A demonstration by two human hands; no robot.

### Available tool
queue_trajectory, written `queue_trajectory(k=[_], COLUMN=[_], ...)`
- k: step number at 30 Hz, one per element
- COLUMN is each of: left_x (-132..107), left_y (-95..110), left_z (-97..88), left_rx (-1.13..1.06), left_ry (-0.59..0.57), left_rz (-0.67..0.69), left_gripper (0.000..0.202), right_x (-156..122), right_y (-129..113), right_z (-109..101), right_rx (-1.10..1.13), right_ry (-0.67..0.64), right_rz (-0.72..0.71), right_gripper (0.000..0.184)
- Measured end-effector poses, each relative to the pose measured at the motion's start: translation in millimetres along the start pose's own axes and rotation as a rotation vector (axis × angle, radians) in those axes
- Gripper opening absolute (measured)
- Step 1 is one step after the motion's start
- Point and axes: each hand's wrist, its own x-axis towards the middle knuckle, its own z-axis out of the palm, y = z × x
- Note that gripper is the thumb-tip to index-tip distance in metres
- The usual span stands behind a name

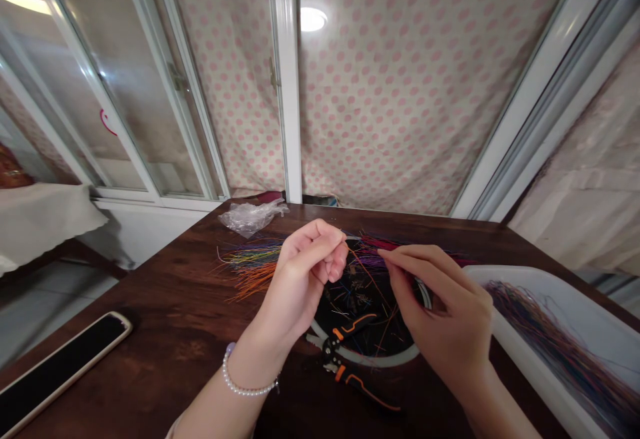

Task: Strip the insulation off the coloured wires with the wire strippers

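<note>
My left hand [313, 266] is raised over the table, thumb and forefinger pinched on a thin orange wire [367, 271] that slants down to the right. To its right, my right hand [445, 299] has thumb and forefinger pressed together; whatever is between those tips is too small to make out. Below both hands is a round black mat with a grey rim [390, 360], scattered with short wire pieces. Orange-and-black wire strippers [333, 352] lie across its near left edge. Sorted wires, orange, yellow and blue [257, 269], spread left of my left hand; red and purple wires [370, 246] lie behind.
A white plastic bin [520, 276] at the right holds a tangled heap of wires [545, 332]. Crumpled clear plastic [253, 218] lies at the table's back edge. A phone [65, 366] rests at the left. Sliding windows with a dotted curtain [380, 106] stand behind the table.
</note>
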Motion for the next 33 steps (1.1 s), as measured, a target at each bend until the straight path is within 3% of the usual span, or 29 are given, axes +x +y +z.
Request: queue_trajectory(k=[21, 24, 29, 33], left_x=[5.6, 5.2, 5.5, 6.7], left_y=[-2.3, -1.7, -1.3, -2.3], left_z=[-1.4, -1.6, -1.0, -1.1], left_rx=[-0.204, -0.194, -0.181, -0.174], left_ry=[0.026, 0.022, 0.026, 0.036], left_rz=[-0.070, -0.064, -0.054, -0.031], left_gripper=[0.031, 0.030, 0.030, 0.029], right_x=[-2.4, -1.8, -2.3, -4.4], right_y=[5.0, 4.3, 2.8, 1.4], right_z=[2.3, 1.3, -1.7, 1.4], right_rx=[-0.022, 0.032, 0.189, 0.286], right_ry=[-0.081, -0.117, -0.269, -0.374], right_rz=[-0.107, -0.021, 0.285, 0.346], right_gripper=[0.028, 0.022, 0.015, 0.020])
